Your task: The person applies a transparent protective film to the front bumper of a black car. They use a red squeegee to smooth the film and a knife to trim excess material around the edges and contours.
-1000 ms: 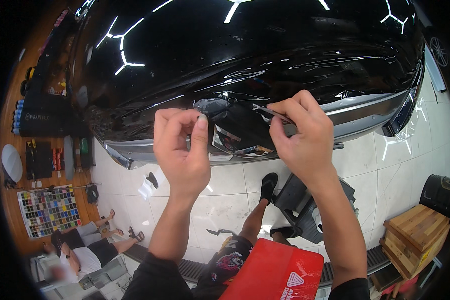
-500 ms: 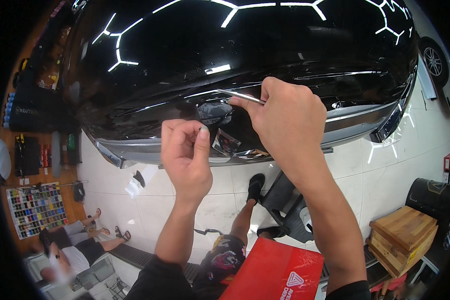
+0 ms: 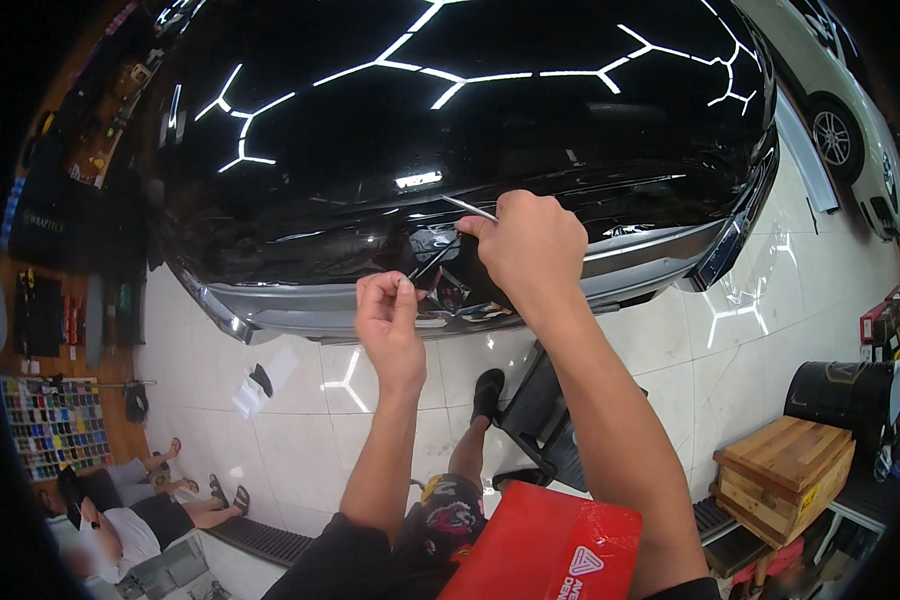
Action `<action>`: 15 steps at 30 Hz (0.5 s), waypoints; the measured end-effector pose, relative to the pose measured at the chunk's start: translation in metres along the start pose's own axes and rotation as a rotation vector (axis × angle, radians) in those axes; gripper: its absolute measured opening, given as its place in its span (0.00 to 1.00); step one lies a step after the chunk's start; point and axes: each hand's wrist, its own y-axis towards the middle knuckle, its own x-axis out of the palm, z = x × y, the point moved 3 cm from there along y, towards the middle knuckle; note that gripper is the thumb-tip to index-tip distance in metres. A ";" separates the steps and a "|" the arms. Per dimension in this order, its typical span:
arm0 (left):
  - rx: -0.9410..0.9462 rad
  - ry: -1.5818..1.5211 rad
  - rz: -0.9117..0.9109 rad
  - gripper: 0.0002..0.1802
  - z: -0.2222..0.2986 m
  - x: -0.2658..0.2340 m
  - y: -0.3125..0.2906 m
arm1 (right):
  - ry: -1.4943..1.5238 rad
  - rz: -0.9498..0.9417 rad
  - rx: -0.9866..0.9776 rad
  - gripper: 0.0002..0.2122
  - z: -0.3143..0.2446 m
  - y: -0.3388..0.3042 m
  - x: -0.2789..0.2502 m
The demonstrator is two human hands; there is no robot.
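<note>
A car with glossy black film (image 3: 350, 150) over its front fills the far side of the view. In my right hand (image 3: 535, 245), closed, is a slim silver knife (image 3: 467, 208), its pointed end towards the left above the film. My left hand (image 3: 390, 320) is closed in a pinch, lower and to the left, near the car's front edge. A thin dark strip of film (image 3: 432, 264) runs from its fingertips up towards my right fingers. Behind that strip is a shiny, wrinkled patch (image 3: 433, 241) on the car.
A red box-like panel (image 3: 555, 545) is close to my body at the bottom. Beyond it to the right are a wooden box (image 3: 785, 480) and a black drum (image 3: 838, 395). Paper scraps (image 3: 253, 392) lie on the tiled floor. A person (image 3: 135, 530) sits at lower left; another car (image 3: 835, 130) stands at right.
The view has shifted, bringing more of the right-hand car into sight. Both hands stay close to the front edge, and the dark strip between them shows more clearly.
</note>
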 end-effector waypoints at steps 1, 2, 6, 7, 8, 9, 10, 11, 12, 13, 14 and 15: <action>-0.016 -0.041 0.014 0.03 -0.002 0.000 -0.002 | -0.005 -0.019 0.000 0.22 -0.001 0.001 0.000; -0.046 -0.083 0.039 0.03 -0.003 0.001 -0.005 | -0.016 -0.029 -0.002 0.22 -0.002 0.001 -0.001; -0.130 -0.218 0.112 0.02 -0.011 -0.003 -0.015 | -0.038 -0.042 -0.008 0.22 -0.003 0.003 -0.004; -0.146 -0.239 0.123 0.02 -0.012 -0.005 -0.018 | -0.035 -0.041 -0.007 0.22 -0.003 0.002 -0.004; -0.170 -0.259 0.126 0.02 -0.012 -0.006 -0.018 | -0.035 -0.049 -0.004 0.22 -0.003 0.003 -0.004; -0.193 -0.280 0.129 0.03 -0.012 -0.008 -0.018 | -0.035 -0.056 0.000 0.22 -0.003 0.004 -0.005; -0.222 -0.298 0.134 0.04 -0.010 -0.008 -0.019 | -0.036 -0.069 0.005 0.22 -0.003 0.003 -0.005; -0.200 -0.312 0.121 0.04 -0.007 -0.008 -0.018 | -0.034 -0.081 0.026 0.22 -0.002 0.003 -0.006; -0.179 -0.325 0.107 0.05 -0.003 -0.007 -0.015 | -0.033 -0.093 0.047 0.22 -0.002 0.004 -0.008; -0.152 -0.332 0.101 0.06 0.007 -0.006 -0.010 | -0.025 -0.110 0.060 0.22 -0.004 0.004 -0.008; 0.021 -0.238 0.069 0.06 0.025 0.005 -0.004 | -0.012 -0.092 0.051 0.22 -0.004 0.004 -0.008; 0.079 -0.133 -0.058 0.05 0.031 0.009 0.003 | 0.001 -0.074 0.041 0.22 -0.003 0.004 -0.007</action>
